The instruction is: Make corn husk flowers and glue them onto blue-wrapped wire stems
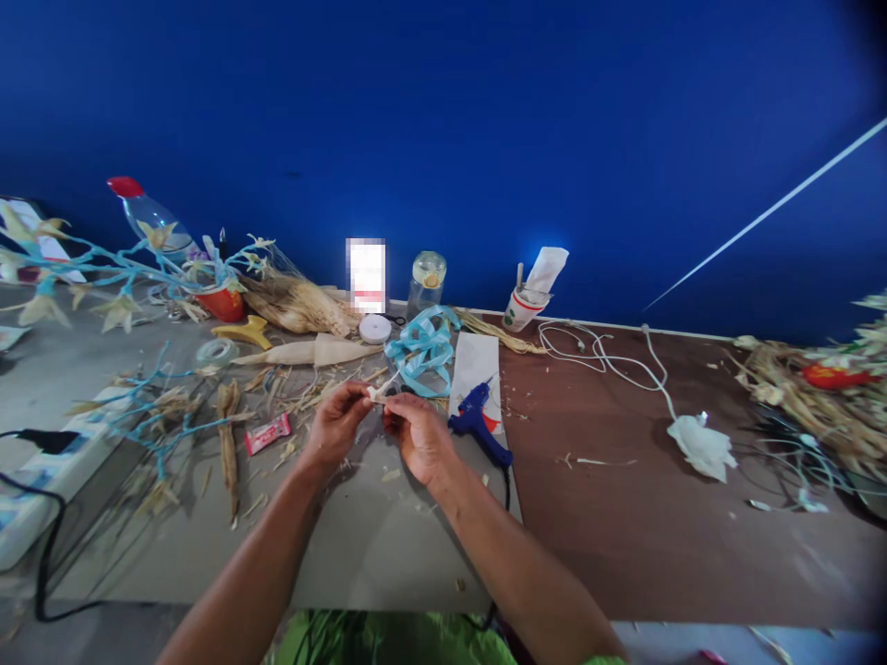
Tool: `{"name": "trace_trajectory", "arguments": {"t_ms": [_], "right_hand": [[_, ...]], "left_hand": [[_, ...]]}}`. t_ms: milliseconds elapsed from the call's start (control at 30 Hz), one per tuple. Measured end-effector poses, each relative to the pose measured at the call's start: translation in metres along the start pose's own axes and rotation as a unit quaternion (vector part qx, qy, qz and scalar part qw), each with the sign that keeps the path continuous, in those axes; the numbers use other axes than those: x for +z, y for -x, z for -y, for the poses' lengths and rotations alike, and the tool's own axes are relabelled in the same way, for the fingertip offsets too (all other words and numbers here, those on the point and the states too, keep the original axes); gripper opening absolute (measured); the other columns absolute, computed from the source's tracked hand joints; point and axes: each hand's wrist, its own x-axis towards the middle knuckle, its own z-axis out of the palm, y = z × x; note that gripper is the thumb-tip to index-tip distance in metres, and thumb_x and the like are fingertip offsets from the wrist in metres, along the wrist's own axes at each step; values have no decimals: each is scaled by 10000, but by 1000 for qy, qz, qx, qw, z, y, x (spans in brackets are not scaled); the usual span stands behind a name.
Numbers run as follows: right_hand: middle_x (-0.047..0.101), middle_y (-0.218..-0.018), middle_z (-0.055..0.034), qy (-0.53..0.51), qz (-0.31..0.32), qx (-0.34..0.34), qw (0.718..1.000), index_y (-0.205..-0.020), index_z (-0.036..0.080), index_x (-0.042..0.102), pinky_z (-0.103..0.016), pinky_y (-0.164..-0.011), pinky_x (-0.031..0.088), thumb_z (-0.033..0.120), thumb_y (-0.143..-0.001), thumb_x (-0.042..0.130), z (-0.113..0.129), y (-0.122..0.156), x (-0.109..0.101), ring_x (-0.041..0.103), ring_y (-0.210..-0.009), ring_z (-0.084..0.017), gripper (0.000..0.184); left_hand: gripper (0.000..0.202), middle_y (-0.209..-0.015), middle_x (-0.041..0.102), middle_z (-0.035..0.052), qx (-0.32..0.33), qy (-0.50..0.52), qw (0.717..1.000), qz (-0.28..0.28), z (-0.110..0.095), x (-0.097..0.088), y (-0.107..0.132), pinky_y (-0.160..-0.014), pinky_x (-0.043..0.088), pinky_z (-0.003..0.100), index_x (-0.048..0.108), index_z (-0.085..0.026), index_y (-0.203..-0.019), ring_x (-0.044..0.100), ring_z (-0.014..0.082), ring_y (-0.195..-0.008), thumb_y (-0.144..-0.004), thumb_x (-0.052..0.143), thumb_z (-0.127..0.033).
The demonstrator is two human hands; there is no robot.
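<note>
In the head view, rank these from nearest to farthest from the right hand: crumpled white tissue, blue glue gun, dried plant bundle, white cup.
From the right hand:
1. Blue glue gun: just to its right.
2. White cup: beyond, by the wall.
3. Crumpled white tissue: well to the right.
4. Dried plant bundle: far right.

The table (589,536), grey at left and brown at right, bears husk scraps (227,448) and a pink packet (267,433) at left, blue ribbon (418,349) near centre, a white wad (701,448) at right.
</note>
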Motion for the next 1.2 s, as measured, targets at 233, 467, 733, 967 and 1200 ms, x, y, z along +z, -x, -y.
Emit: {"name": "trace_trajectory", "arguments": {"t_ms": [233,467,733,967,1200], "right_hand": [[496,-470,63,21,17,-4,1000,-500,192,559,-242,-540,262,241,-500,691,-4,1,0,384,-494,-86,140],[474,-463,65,41,30,-33,998,-483,192,532,-246,-556,267,249,-530,675,-5,3,1,355,-491,-84,161],[506,-470,60,34,30,-25,999,-488,194,575,-245,-549,271,226,-507,684,-7,5,3,376,-500,-88,116],[494,-455,67,38,35,-20,998,-485,195,564,-243,-544,267,220,-519,691,-11,5,3,372,-495,-84,134],[486,-475,71,53,33,-18,998,-499,191,550,-245,-567,288,236,-531,701,-12,6,3,391,-508,-81,160]], "left_hand": [[247,-729,636,-2,-28,52,998,-20,3,0,0,-687,433,238,663,-175,-745,556,119,-691,-600,788,-332],[270,-719,639,2,-49,98,994,-24,0,1,0,-649,445,251,644,-169,-753,560,119,-653,-588,798,-318],[266,-707,638,-7,-61,128,990,-17,0,3,0,-632,440,244,627,-169,-750,569,114,-644,-596,796,-304],[252,-680,618,-18,-69,153,986,-15,-4,5,1,-617,434,233,626,-169,-749,565,102,-626,-601,793,-286],[257,-655,608,-23,-75,164,983,-23,-4,8,1,-557,419,215,629,-171,-746,557,98,-589,-590,799,-285]]}}
